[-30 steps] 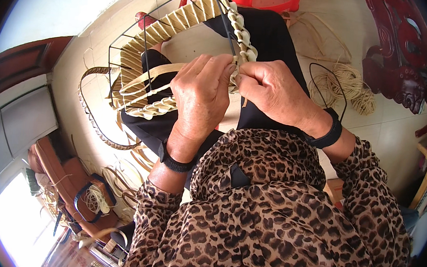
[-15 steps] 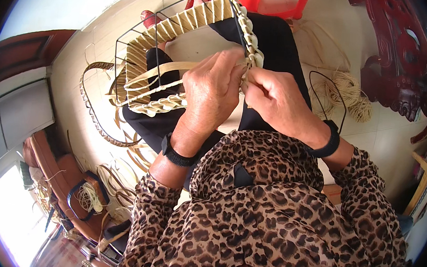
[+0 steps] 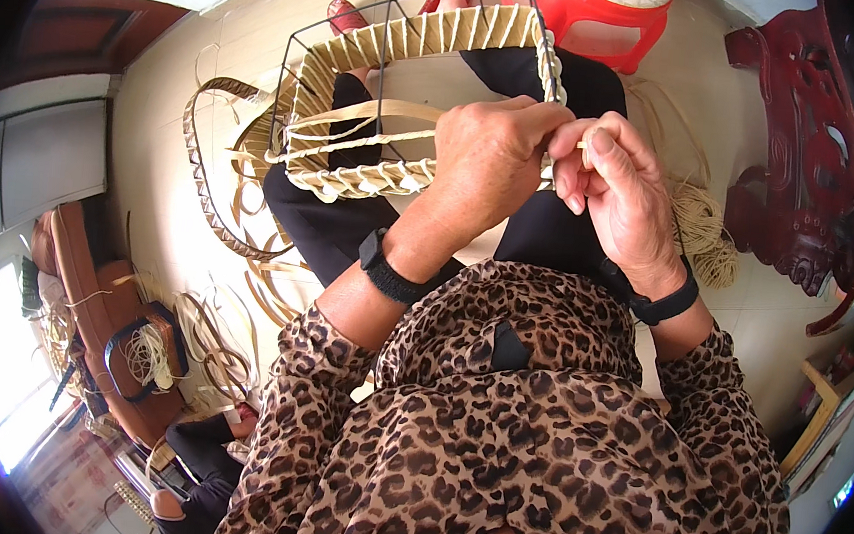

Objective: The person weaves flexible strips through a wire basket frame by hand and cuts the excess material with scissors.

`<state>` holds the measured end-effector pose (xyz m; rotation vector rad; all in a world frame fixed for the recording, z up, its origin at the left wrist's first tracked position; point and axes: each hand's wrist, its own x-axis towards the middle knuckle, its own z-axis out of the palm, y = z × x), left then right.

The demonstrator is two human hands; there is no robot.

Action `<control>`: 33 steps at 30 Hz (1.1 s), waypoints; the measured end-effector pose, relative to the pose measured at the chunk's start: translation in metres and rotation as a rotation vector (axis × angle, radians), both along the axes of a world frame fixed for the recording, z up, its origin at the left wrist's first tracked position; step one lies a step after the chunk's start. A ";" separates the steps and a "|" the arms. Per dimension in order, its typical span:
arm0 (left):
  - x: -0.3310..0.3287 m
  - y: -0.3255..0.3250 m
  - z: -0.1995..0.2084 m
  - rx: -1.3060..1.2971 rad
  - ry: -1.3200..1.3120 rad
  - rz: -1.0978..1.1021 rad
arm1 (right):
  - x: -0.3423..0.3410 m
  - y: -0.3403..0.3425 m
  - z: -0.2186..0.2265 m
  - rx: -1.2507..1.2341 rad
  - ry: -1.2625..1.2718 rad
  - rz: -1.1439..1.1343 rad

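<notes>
Near: leopard-print blouse (image 3: 532,456) fills the foreground. Both hands meet over the lap. Left hand (image 3: 490,162) is closed around the near right edge of the wire basket frame (image 3: 400,94), hiding the weave there. Right hand (image 3: 619,187) pinches a pale strip (image 3: 357,141) end beside it. Beyond: loose strips (image 3: 222,191) on the floor at left, red stool (image 3: 597,19) past the frame, carved dark chair (image 3: 806,166) right.

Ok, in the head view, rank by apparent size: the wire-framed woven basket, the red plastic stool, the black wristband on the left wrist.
1. Wire-framed woven basket, largest.
2. Red plastic stool, cut by the frame edge and farther off, so unsure.
3. Black wristband, smallest.
</notes>
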<state>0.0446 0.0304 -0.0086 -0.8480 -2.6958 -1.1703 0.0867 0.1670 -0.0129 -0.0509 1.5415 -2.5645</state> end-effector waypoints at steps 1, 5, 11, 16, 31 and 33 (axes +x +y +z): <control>0.001 0.000 -0.002 -0.038 0.014 -0.006 | 0.000 -0.004 0.001 0.025 -0.047 -0.030; 0.001 0.004 -0.008 -0.019 0.073 0.039 | 0.001 -0.005 0.007 0.010 -0.177 -0.026; 0.007 0.009 -0.012 -0.014 0.116 0.043 | 0.006 -0.018 0.009 0.716 0.042 -0.198; 0.006 0.009 -0.015 0.025 0.131 0.028 | 0.008 -0.020 0.010 0.912 0.189 -0.232; -0.001 -0.013 -0.005 0.077 0.241 0.013 | 0.015 0.000 0.024 0.575 0.353 -0.053; 0.002 -0.042 0.001 0.104 0.374 0.124 | 0.014 0.005 0.034 0.468 0.252 -0.214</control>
